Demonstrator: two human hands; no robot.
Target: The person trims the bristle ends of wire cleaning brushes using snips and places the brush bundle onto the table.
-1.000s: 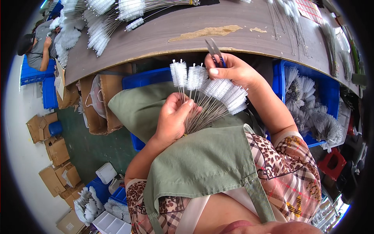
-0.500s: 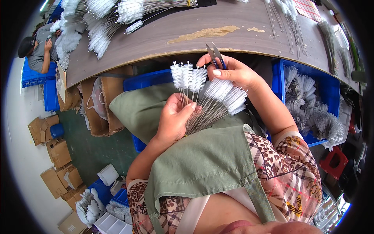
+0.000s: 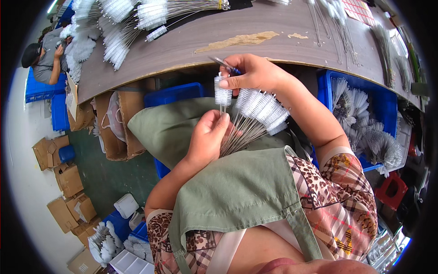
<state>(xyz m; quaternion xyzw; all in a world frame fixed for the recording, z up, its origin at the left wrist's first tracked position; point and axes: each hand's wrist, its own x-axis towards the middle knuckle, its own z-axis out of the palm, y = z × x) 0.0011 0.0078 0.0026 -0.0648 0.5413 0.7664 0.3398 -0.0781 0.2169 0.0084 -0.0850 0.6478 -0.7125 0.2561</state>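
Note:
My left hand (image 3: 209, 137) is closed, thumb and fingers pinching the thin wire stems of white-bristled tube brushes. One or more upright brush heads (image 3: 223, 93) stand above its thumb. To the right, a fanned bundle of tube brushes (image 3: 262, 108) rests against my lap, its wire stems running down toward my apron. My right hand (image 3: 255, 73) is closed around small scissors (image 3: 222, 63), whose blades point left. Its thumb touches the upper part of the upright brush head. The right fingers partly hide the scissors' handles.
Ahead lies a worn brown table (image 3: 182, 55) with brush bundles (image 3: 153, 13) at its far left. A blue crate (image 3: 390, 102) of brushes stands right, a cardboard box (image 3: 132, 123) left. At far left another person (image 3: 48, 57) sits beside piled brushes.
The separate brush heads above my left hand have drawn together into a narrow cluster. My right hand has moved left to it, and the scissors have swung from pointing up to pointing left.

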